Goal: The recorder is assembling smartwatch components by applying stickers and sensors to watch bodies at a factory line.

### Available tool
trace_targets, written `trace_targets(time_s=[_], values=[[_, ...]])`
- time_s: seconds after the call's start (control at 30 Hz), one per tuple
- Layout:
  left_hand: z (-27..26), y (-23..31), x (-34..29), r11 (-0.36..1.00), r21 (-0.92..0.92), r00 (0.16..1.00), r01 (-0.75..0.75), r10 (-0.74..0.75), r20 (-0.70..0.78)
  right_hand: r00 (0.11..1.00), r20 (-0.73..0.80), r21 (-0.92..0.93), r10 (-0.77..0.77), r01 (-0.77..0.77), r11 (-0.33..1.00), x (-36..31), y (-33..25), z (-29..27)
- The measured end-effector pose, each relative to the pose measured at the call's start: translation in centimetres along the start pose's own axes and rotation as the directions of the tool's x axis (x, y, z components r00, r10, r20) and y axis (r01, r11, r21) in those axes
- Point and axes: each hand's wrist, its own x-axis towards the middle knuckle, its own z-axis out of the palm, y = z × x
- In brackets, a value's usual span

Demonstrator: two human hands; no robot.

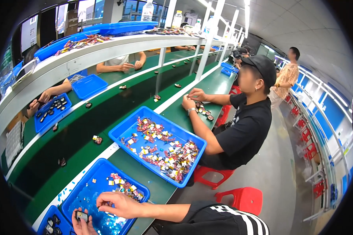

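Low at the left, my left hand [84,226] holds a small black square-faced device [82,215], its pale face turned up. My right hand [119,204] hovers just right of it, thumb and fingers drawn together; whatever they pinch, if anything, is too small to make out. Beneath both hands lies a blue tray [144,188] with scattered bits of shiny blue film [91,196] and a heap of small parts with red wires and white-yellow pieces [123,184]. Another blue tray [47,211] with black devices is partly cut off at the lower left.
A larger blue tray [117,131] of wired parts stands beyond mine. A green conveyor belt [117,102] carries spaced parts. A co-worker in a black cap [245,121] sits to the right; other hands work across the belt. Red stools [245,197] stand on the floor.
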Motion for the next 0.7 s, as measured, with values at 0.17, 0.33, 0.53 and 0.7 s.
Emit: trace_targets(time_s=[0.17, 0.33, 0.53, 0.7], values=[[2.4, 0.7, -0.9, 0.987, 0.139, 0.988, 0.081, -0.061, -0.14, 0.999, -0.022, -0.099, 0.041, -0.043, 0.994, -0.8, -0.3, 1.7], [3.8, -0.9, -2.1, 0.982, -0.098, 0.985, 0.162, -0.154, 0.084, 0.991, -0.129, -0.366, -0.032, -0.017, 0.931, -0.1, -0.6, 1.9], [1.6, 0.4, -3.0, 0.975, -0.168, 0.972, 0.149, -0.113, 0.204, 0.999, -0.032, -0.317, -0.013, 0.003, 0.948, 1.1, -2.7, 3.2], [1.2, 0.3, -3.5, 0.984, -0.093, 0.971, 0.151, -0.129, 0.201, 0.999, 0.019, -0.341, 0.05, -0.04, 0.939, 1.6, -3.6, 3.6]])
